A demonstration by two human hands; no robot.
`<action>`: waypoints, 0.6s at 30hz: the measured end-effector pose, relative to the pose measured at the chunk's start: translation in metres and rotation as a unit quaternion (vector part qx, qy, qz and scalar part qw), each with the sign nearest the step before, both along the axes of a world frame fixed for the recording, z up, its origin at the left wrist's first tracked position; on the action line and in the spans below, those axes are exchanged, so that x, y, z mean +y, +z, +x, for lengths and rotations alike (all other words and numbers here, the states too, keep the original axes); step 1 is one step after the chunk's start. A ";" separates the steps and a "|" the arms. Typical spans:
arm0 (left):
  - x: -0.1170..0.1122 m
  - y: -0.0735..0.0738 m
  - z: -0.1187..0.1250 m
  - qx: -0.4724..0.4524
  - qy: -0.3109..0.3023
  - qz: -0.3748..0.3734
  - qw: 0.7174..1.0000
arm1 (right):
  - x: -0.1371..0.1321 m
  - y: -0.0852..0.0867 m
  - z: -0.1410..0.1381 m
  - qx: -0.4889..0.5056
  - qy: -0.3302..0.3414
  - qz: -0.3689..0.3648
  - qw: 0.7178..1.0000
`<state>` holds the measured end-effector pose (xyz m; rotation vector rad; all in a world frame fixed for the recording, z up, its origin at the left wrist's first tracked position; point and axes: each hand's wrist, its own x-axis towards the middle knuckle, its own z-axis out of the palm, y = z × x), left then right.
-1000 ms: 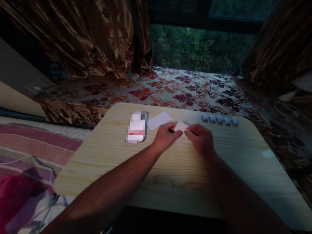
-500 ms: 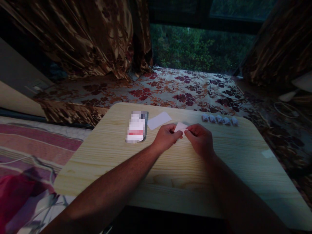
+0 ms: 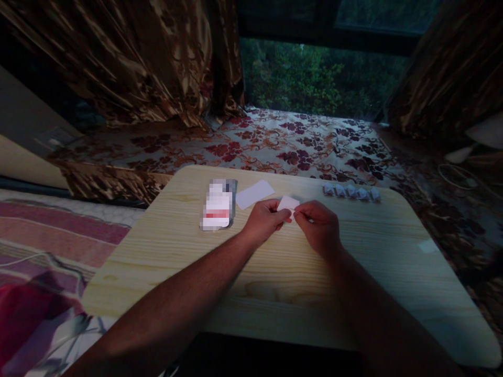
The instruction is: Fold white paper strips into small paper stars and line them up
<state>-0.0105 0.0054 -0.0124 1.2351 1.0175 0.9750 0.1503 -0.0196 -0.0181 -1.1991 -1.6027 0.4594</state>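
My left hand (image 3: 264,221) and my right hand (image 3: 319,226) meet over the far middle of a light wooden table (image 3: 275,272). Both pinch a small white piece of paper (image 3: 288,203) between thumb and fingers, the fingers curled closed. Part of the paper is hidden behind the fingertips. A loose white paper slip (image 3: 254,193) lies flat just left of my left hand. Beyond my right hand, a short row of several small folded paper pieces (image 3: 351,191) sits near the table's far edge.
A blurred packet or stack (image 3: 218,210) lies on the table left of the slip. A floral cloth (image 3: 291,144) covers the ledge behind the table, with brown curtains (image 3: 129,57) either side of a window. Striped bedding (image 3: 43,246) is at left. A small pale scrap (image 3: 426,246) rests at the table's right.
Both hands stay pinched on the small paper; the right fingertips have shifted slightly left along it. The view has drifted a little.
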 end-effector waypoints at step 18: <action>0.003 -0.006 -0.001 -0.075 -0.011 -0.022 0.997 | -0.003 0.012 0.000 -0.065 0.049 0.068 0.994</action>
